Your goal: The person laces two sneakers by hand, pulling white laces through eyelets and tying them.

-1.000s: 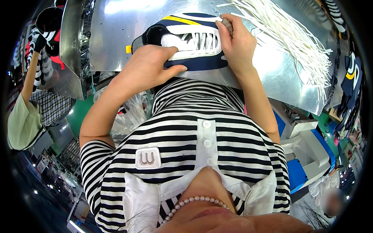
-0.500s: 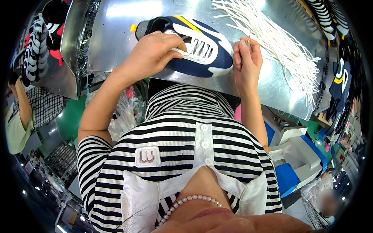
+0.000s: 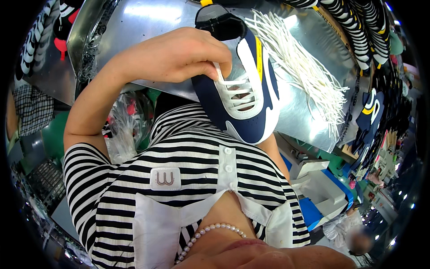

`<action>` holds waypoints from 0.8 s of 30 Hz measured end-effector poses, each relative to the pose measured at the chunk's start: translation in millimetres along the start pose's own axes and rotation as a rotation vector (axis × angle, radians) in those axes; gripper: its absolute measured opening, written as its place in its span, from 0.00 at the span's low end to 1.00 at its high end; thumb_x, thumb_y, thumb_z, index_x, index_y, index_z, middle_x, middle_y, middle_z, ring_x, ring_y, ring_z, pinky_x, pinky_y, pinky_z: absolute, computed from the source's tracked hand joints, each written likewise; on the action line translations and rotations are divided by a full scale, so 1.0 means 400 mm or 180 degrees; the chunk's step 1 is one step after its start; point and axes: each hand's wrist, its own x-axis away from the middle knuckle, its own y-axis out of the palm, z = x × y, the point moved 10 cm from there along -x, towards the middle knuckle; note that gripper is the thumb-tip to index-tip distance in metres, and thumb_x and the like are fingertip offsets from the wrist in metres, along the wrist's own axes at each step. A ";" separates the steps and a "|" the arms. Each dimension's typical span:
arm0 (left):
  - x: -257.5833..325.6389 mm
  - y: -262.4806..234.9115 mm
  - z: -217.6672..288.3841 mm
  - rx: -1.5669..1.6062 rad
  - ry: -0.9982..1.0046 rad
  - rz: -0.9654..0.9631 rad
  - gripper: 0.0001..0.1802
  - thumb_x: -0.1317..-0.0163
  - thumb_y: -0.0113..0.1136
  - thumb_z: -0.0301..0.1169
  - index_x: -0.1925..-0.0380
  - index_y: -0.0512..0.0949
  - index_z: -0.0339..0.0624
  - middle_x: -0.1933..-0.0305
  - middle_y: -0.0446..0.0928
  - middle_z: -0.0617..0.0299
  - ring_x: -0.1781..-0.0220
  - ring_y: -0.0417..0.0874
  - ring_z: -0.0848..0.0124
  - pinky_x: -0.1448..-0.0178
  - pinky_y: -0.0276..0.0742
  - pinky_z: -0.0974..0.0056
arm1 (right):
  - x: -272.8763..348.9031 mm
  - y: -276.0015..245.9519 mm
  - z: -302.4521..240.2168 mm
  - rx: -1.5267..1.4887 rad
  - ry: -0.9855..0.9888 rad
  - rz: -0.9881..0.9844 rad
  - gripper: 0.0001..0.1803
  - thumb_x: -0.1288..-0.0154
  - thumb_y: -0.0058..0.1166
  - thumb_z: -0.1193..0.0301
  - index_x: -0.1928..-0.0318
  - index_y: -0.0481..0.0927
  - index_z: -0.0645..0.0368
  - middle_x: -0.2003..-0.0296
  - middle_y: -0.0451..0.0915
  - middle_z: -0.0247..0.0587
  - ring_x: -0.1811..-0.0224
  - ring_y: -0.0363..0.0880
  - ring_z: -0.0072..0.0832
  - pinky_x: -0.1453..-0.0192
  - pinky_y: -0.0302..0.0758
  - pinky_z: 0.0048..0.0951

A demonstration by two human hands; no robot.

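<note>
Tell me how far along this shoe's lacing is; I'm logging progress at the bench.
Done: white laces already cross the lower eyelets of the navy and white shoe. In hand: the left hand grips the shoe by its upper lace area, lifted off the metal table; the right hand is hidden behind it. Left: the top eyelets look unlaced, and a pile of loose white laces waits.

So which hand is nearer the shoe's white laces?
Left. The left hand has fingertips on the white laces of the navy shoe; the right hand is hidden behind the shoe.
</note>
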 end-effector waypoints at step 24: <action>-0.033 0.054 -0.042 0.0966 -0.0599 -0.0267 0.09 0.35 0.62 0.32 0.64 0.78 0.35 0.68 0.77 0.56 0.64 0.78 0.60 0.57 0.73 0.60 | -0.027 -0.017 -0.063 0.0244 -0.0251 0.0199 0.20 0.25 0.48 0.68 0.39 0.75 0.67 0.50 0.84 0.47 0.53 0.86 0.30 0.48 0.83 0.29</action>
